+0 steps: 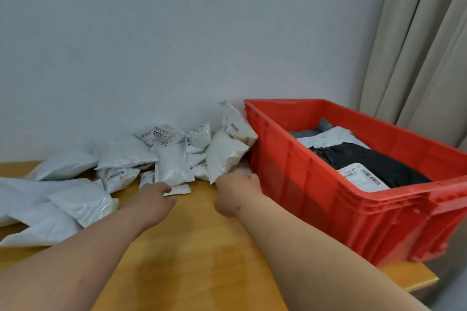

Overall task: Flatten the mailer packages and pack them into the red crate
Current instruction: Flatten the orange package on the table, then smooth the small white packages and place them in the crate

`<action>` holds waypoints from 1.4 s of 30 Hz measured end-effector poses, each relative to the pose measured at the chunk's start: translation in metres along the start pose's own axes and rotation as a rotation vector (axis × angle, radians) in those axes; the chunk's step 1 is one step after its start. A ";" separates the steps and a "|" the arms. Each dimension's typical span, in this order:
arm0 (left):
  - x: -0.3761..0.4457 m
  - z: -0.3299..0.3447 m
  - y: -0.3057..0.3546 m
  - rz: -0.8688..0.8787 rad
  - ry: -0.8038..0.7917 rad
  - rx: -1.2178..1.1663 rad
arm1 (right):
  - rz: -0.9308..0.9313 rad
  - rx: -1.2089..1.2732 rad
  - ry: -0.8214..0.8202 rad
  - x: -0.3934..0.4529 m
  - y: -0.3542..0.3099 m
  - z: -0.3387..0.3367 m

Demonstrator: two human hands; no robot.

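A heap of several white mailer packages (126,154) lies on the wooden table (192,247) against the wall. My left hand (154,199) pinches the near edge of an upright white mailer (173,164) in the middle of the heap. My right hand (236,192) grips the bottom corner of a bulky white mailer (225,154) that leans on the red crate (316,199). The crate stands at the right and holds a black mailer (374,161) with a label, over white and grey ones.
More flat white mailers (50,207) spread over the table's left side. A plain wall runs behind the heap. Beige curtains (417,58) hang at the right behind the crate. The table's right corner (427,283) ends just past the crate.
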State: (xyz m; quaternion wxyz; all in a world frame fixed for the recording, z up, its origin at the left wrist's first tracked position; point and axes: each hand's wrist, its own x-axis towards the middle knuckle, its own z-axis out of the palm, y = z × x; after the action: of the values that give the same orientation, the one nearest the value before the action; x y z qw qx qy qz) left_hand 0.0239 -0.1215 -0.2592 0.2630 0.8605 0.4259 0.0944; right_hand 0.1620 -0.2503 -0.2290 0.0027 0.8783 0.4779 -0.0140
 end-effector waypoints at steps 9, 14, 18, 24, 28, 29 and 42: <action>0.037 0.019 -0.042 -0.021 -0.069 0.046 | 0.071 0.079 -0.037 0.047 -0.015 0.039; 0.055 0.031 -0.059 0.003 -0.081 0.037 | 0.096 0.129 0.069 0.075 -0.017 0.053; 0.069 0.036 -0.068 0.009 -0.031 -0.003 | 0.096 0.188 0.235 0.093 -0.020 0.056; 0.080 0.044 -0.076 0.045 0.012 -0.019 | 0.014 0.121 0.494 0.118 -0.017 0.047; 0.084 0.039 -0.074 0.038 0.086 -0.034 | -0.071 0.108 0.450 0.124 -0.033 0.050; 0.084 0.037 -0.075 0.033 0.113 -0.024 | -0.097 0.110 0.417 0.123 -0.039 0.053; 0.061 -0.016 -0.115 0.029 0.279 0.179 | -0.326 0.158 0.135 0.112 -0.139 0.077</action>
State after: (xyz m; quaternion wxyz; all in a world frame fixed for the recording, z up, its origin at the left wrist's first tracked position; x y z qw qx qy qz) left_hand -0.0235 -0.0107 -0.3104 0.1222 0.8650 0.4526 0.1787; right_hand 0.1047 -0.0819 -0.3079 -0.1005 0.7856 0.6104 0.0073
